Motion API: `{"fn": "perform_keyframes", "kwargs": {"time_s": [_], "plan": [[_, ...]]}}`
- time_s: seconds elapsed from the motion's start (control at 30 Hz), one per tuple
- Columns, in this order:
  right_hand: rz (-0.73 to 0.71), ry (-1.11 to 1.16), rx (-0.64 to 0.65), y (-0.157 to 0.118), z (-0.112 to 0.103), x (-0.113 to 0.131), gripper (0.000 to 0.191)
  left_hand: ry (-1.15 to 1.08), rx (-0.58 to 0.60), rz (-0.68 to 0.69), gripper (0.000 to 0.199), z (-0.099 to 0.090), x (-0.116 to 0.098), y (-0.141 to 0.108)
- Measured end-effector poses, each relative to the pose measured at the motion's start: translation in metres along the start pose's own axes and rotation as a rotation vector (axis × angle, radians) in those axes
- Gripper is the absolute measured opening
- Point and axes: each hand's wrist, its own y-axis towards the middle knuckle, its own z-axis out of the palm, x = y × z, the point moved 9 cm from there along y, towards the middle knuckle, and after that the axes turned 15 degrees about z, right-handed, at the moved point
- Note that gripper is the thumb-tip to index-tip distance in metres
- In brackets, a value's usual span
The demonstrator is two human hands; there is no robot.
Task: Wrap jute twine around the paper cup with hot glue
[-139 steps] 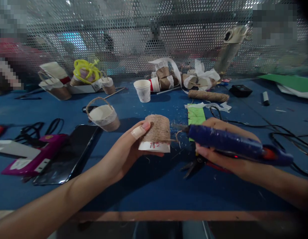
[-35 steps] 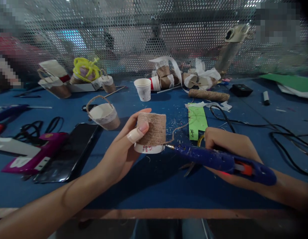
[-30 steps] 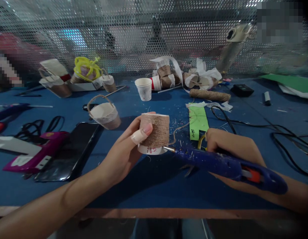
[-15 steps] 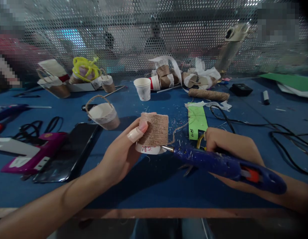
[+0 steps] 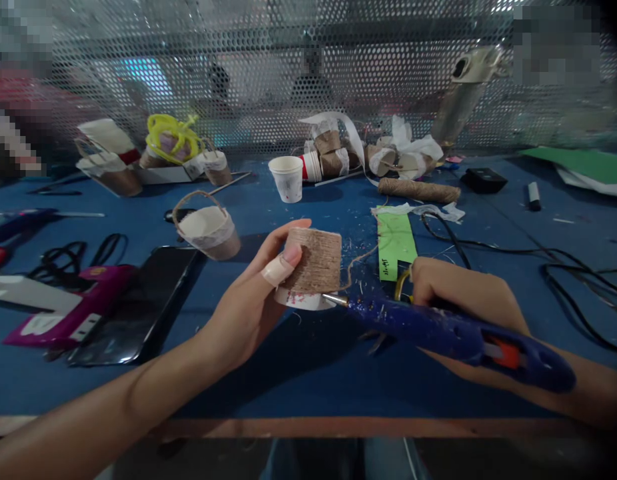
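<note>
My left hand (image 5: 248,300), with a bandage round its thumb, grips a paper cup (image 5: 316,263) wrapped in brown twine. The cup is upside down or tilted, and its white printed end shows at the bottom. My right hand (image 5: 463,293) is closed behind a blue glue gun (image 5: 418,327), whose metal tip touches or nearly touches the lower edge of the twine. A loose strand runs from the cup toward the twine roll (image 5: 418,190). Something yellow-handled (image 5: 402,283) shows beside my right fingers.
A twine basket (image 5: 213,233) stands left of the cup, near a phone (image 5: 138,307) and a purple tool (image 5: 78,307). Behind are a white cup (image 5: 287,179) and more wrapped cups. Right of centre lie green paper (image 5: 396,240) and black cables (image 5: 563,267).
The wrapped cup and my left hand have shifted slightly right, and the cup has turned a little. The glue gun is nearly unmoved.
</note>
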Motion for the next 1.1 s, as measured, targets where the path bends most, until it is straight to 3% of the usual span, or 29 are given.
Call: {"fn": "perform_keyframes", "kwargs": {"time_s": [0.63, 0.87, 1.1], "plan": [[0.062, 0.041, -0.019, -0.002, -0.003, 0.001, 0.02, 0.033, 0.01, 0.03, 0.03, 0.0, -0.005, 0.0], [0.091, 0.044, 0.005, 0.0, -0.004, -0.008, 0.029, -0.021, 0.016, 0.047, 0.034, 0.001, -0.01, 0.0], [0.067, 0.057, -0.003, 0.005, -0.004, -0.004, 0.029, -0.019, -0.052, 0.053, 0.031, -0.002, -0.012, -0.001]]}}
